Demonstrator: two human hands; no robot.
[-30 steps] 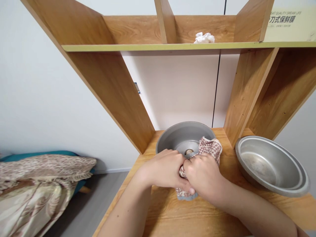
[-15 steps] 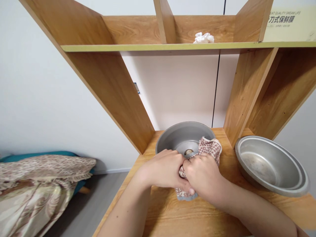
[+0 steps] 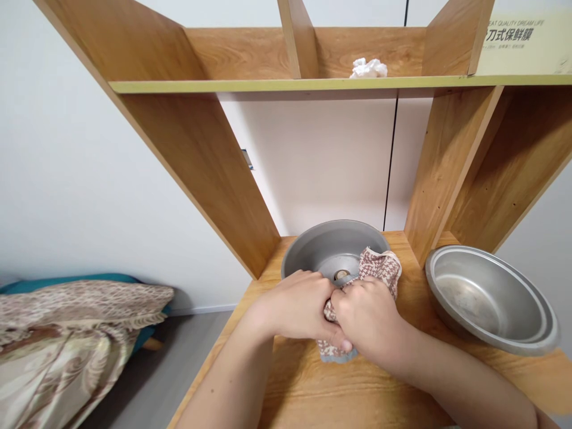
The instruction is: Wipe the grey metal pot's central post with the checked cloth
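Wooden shelf unit (image 3: 196, 173) w/ yellow-green edge on its horiz. board; crumpled white wad (image 3: 369, 68) up there btwn two dividers. Top R: pale-yellow box (image 3: 536, 56) w/ Chinese txt, partly cut off. White panels (image 3: 326, 155) behind, dark vert. gap. Lower L: fringed, patterned blanket (image 3: 80, 304) over teal furniture (image 3: 96, 277), wooden leg (image 3: 153, 344), grey floor (image 3: 192, 336).

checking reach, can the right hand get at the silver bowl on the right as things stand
Likely yes: nothing visible stands between the right hand and the silver bowl, though that hand is gripping the patterned cloth.
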